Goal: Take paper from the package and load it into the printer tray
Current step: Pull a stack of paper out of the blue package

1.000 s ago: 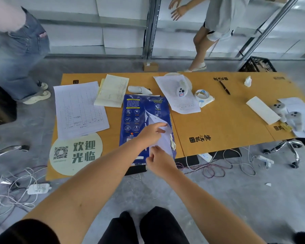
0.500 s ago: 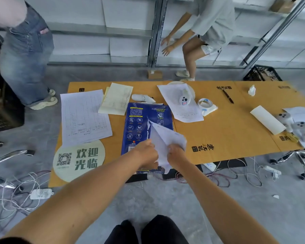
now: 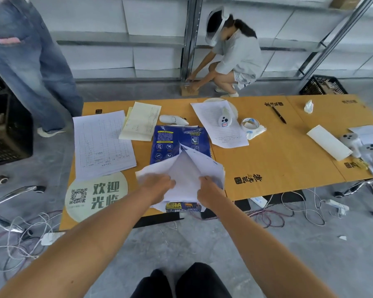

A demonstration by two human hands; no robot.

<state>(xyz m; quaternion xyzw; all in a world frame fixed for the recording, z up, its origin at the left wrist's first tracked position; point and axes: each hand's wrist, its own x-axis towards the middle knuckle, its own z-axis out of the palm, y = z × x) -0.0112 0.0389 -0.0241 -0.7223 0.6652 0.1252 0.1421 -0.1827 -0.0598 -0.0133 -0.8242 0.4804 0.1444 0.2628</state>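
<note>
A blue paper package [image 3: 174, 143] lies flat on the orange table [image 3: 278, 160], its near end torn open. Two white wrapper flaps [image 3: 190, 168] are spread apart over that end, white on their inner side. My left hand [image 3: 157, 187] grips the left flap and my right hand [image 3: 209, 193] grips the right flap, both at the table's near edge. The white sheets inside show between the flaps. No printer tray is in view.
Printed forms [image 3: 101, 145], a yellow pad [image 3: 141, 121], a tape roll [image 3: 250, 125], a pen [image 3: 279, 115] and white controllers [image 3: 353, 143] lie on the table. A round sign [image 3: 95, 194] sits at the near left. Cables cover the floor. One person crouches behind the table [image 3: 233, 57]; another stands at left [image 3: 28, 61].
The wrapper has been torn wider: my hands moved apart, pulling the two flaps to either side. The person behind the table went from standing to crouching.
</note>
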